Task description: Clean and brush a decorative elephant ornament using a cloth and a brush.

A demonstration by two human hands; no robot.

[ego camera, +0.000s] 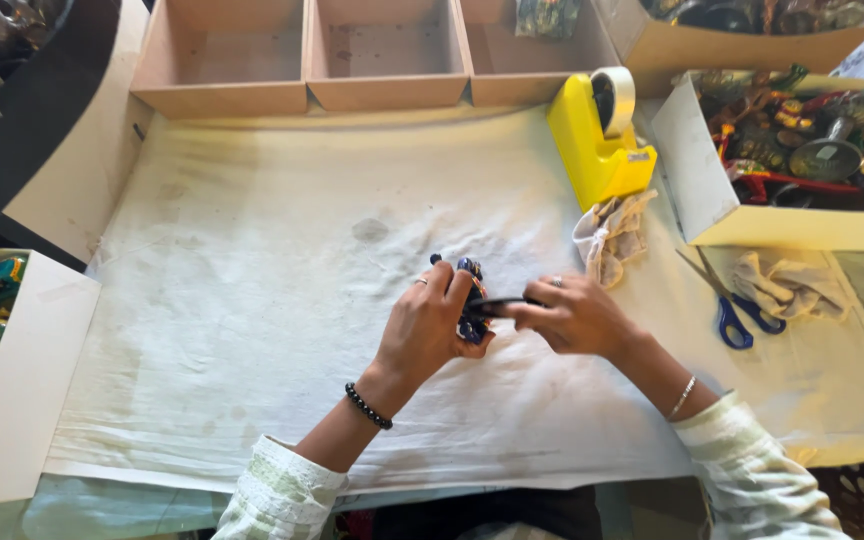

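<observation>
I have my left hand (427, 325) curled around a small dark blue figurine (470, 300) near the middle of the white cloth (252, 300), fingers wrapped over it so only its top and a bit of its base show. My right hand (572, 315) sits just at three o'clock of it, thumb and fingertips pinched on a thin black strip (497, 305) whose other end touches the figurine. What the strip is, I cannot tell. At one o'clock from my hands stands a yellow tape dispenser (597, 135), and just below it lies a crumpled beige rag (612, 235). At three o'clock, well apart from my right hand, blue-handled scissors (732, 305) lie on the cloth beside a second rag (787, 285). Beyond them, at two o'clock, an open white box (702, 180) holds a jumble of coloured metal trinkets. At twelve o'clock a wooden tray (302, 95) with compartments runs along the far edge of the cloth. At nine o'clock another white box (32, 380) holds bright painted pieces.
</observation>
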